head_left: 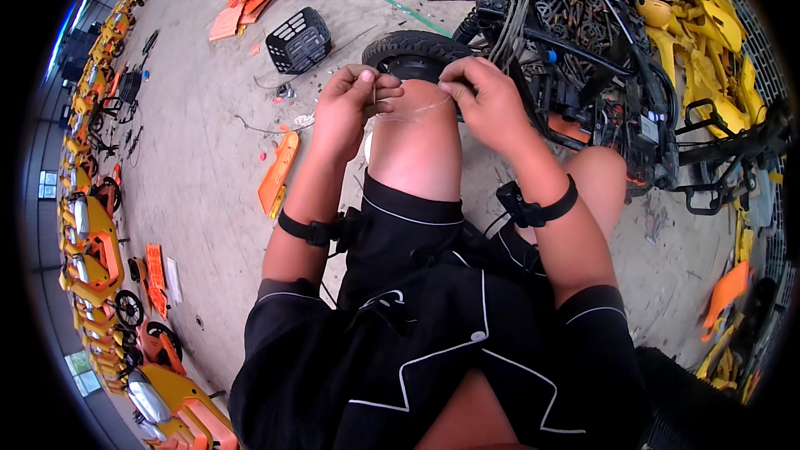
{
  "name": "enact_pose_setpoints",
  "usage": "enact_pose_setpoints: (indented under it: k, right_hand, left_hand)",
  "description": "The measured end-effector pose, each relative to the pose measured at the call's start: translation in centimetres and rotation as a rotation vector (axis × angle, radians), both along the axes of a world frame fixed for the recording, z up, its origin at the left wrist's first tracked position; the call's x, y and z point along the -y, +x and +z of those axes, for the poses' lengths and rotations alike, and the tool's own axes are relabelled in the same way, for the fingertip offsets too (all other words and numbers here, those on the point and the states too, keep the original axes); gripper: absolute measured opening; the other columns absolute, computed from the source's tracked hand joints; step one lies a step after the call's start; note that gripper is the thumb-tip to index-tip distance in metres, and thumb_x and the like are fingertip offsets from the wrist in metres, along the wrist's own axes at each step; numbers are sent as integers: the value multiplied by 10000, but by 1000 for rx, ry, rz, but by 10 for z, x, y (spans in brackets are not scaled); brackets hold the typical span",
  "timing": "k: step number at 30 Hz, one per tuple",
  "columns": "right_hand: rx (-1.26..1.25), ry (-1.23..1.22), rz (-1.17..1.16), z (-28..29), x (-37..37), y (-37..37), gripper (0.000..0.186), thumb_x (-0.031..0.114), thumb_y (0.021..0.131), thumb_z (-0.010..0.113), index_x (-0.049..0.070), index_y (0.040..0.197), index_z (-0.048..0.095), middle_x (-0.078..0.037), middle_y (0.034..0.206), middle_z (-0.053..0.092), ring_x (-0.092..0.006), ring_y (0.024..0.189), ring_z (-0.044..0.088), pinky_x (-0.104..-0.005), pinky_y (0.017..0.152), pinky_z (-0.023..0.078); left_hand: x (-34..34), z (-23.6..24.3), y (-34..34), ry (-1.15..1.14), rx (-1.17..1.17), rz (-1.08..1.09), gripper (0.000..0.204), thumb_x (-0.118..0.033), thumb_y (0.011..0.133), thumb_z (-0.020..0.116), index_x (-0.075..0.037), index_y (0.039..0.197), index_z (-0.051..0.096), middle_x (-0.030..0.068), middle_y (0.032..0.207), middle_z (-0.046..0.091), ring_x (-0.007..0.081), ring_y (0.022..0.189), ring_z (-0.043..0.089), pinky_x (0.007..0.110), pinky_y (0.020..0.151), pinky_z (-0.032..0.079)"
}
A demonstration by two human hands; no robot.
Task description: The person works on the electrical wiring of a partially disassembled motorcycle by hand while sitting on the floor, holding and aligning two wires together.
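We see the two hands held apart above the bare left knee [417, 146], with a thin, pale strand [414, 109] between them. Its long axis runs crosswise, left to right, sagging a little and rising to the right hand [493, 104], which is the nearer one. There the thumb and forefinger are pinched together on its end. The left hand [342, 112] is half open, thumb up and fingers loosely curled near the strand's other side; we cannot tell whether it grips it. Both forearms wear black straps [557, 210]. Just beyond the knee lies a black tyre [412, 48], beside a dark vehicle frame [612, 67] on our right whose bay is full of tangled metal parts [575, 12]. Farther out, we have yellow body panels [712, 29] to the right, a black plastic basket [298, 40] ahead-left, and a row of yellow-and-orange scooters [93, 242] along the left side.
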State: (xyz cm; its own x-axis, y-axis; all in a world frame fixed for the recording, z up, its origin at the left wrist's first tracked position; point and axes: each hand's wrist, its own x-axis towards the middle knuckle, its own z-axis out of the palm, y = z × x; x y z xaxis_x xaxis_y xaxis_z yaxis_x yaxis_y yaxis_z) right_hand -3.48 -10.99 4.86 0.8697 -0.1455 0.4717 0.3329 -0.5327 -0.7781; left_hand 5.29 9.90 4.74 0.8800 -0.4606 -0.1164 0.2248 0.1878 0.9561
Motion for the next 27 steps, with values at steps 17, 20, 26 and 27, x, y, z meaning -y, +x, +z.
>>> enact_pose_setpoints:
  k: [17,20,26,27]
  right_hand:
    - [-136,322,-60,15,22,-28,132,68,852,715,16,947,639,-52,820,674,-106,712,609,-271,661,502]
    - [-112,391,-75,8,26,-26,142,63,854,714,8,958,634,-47,825,676,-101,715,611,-266,665,507]
    - [-98,378,-111,8,23,-25,146,52,852,714,5,965,633,-48,829,679,-97,732,619,-259,674,510]
    - [-99,371,-108,9,22,-25,143,50,850,715,6,961,636,-49,827,680,-97,731,621,-259,673,510]
  left_hand:
    - [74,17,-37,220,173,-161,227,-227,936,687,-16,1017,710,-3,888,649,81,795,509,230,731,412]
    - [80,5,-40,196,159,-136,229,-221,942,681,-9,1023,702,-7,872,648,77,785,513,234,720,413]
    - [81,-3,-45,85,34,-170,231,-239,959,652,-18,1007,699,9,861,660,75,784,537,227,687,397]
    - [79,-4,-44,77,3,-180,232,-241,959,650,-20,1005,700,11,859,662,75,780,537,227,686,395]
